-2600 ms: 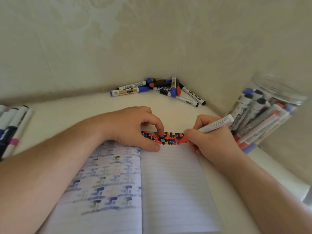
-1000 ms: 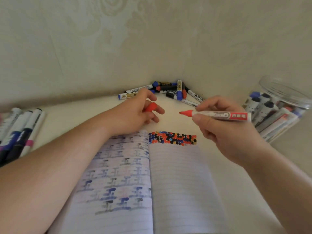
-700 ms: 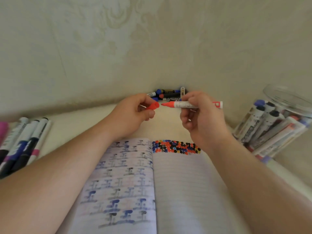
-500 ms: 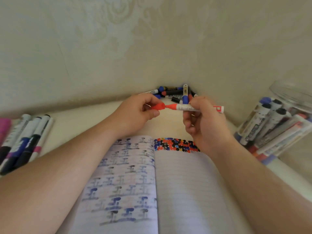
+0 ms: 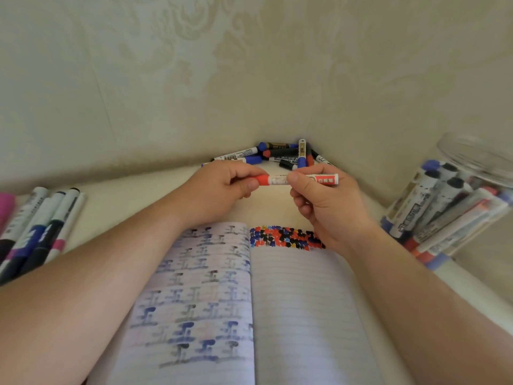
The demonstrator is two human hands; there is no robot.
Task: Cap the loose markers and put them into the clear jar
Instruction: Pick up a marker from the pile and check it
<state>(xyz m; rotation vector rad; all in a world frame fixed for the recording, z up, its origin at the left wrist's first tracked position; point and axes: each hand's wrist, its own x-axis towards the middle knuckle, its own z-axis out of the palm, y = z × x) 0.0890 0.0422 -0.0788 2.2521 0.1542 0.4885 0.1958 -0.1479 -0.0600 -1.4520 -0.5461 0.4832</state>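
Hands pinch one red marker [image 5: 298, 179] (held level): left hand [image 5: 222, 187] at its cap end, right hand [image 5: 322, 201] on the barrel.

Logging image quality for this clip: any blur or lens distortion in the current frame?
Head view: strong wide-angle bowing of walls and forearms; the clear plastic jar at right is smeared, its rim soft; the red-capped white marker and open lined notebook stay fairly sharp.
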